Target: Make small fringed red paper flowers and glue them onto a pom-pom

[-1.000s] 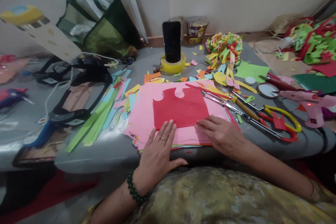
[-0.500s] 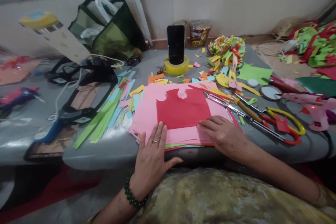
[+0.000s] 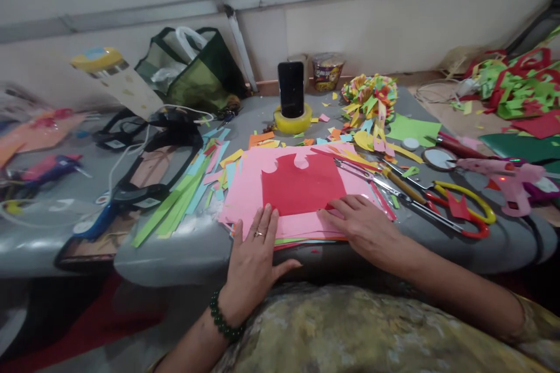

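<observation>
A red sheet of paper (image 3: 301, 186) with notches along its far edge lies on a stack of coloured paper, over a pink sheet (image 3: 245, 180). My left hand (image 3: 256, 245) rests flat at the red sheet's near left corner, fingers stretched and thumb spread out. On the right, my right hand (image 3: 363, 224) lies low over the near edge of the red sheet, its fingers bent a little and the tips touching the paper. Beyond that hand lie scissors with red handles (image 3: 475, 230) and a yellow-handled tool (image 3: 487, 201).
Behind the stack, a phone (image 3: 291, 90) leans upright in a yellow tape roll (image 3: 294, 121). Green paper strips (image 3: 175, 210) lie left, beside a black strap frame (image 3: 135, 195). A pink glue gun (image 3: 511, 180) sits right. A paper-strip bunch (image 3: 370, 96) and noodle cup (image 3: 327, 71) stand behind.
My right hand has slid a little to the left along the red sheet's near edge. The left hand stays in place on the paper. The camera view has tilted up slightly.
</observation>
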A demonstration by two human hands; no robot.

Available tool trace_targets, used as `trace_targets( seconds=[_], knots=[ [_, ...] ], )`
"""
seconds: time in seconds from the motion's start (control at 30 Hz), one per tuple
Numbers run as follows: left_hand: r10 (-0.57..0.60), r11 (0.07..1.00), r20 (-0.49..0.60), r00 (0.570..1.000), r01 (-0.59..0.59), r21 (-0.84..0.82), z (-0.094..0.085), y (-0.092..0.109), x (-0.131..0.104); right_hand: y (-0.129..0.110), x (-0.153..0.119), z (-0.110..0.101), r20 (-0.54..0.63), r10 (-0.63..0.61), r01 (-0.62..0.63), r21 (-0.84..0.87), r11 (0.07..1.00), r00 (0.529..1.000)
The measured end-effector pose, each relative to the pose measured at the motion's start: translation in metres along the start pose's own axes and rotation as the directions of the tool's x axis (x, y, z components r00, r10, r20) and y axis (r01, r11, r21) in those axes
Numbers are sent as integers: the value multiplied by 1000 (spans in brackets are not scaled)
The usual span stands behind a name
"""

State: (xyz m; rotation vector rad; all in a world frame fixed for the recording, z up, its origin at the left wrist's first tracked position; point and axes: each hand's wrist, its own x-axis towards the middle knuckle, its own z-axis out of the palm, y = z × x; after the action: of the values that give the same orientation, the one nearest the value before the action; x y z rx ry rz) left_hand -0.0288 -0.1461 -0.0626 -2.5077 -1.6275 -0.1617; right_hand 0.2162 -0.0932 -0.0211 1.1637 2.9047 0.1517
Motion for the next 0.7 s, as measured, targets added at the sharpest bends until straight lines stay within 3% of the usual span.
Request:
trace_targets(
  seconds=[0.23, 0.47, 0.6, 0.7],
  knots=[
    [-26, 1000, 20, 999, 26, 8, 0, -1, 1, 19, -28, 5, -170, 63, -71, -40, 997, 983],
    [11, 999, -80, 997, -8, 43, 8, -6, -6, 30, -44, 13, -172, 77, -78, 1, 997, 982],
    [160, 986, -193, 968, -166, -16, -9, -25, -3, 48, -38, -17, -153, 37, -28, 62, 998, 988],
    [276, 951, -239, 931, -300, -73, -36, -47, 33, 64, -3, -56, -164, 96, -67, 173, 983, 982]
  ],
)
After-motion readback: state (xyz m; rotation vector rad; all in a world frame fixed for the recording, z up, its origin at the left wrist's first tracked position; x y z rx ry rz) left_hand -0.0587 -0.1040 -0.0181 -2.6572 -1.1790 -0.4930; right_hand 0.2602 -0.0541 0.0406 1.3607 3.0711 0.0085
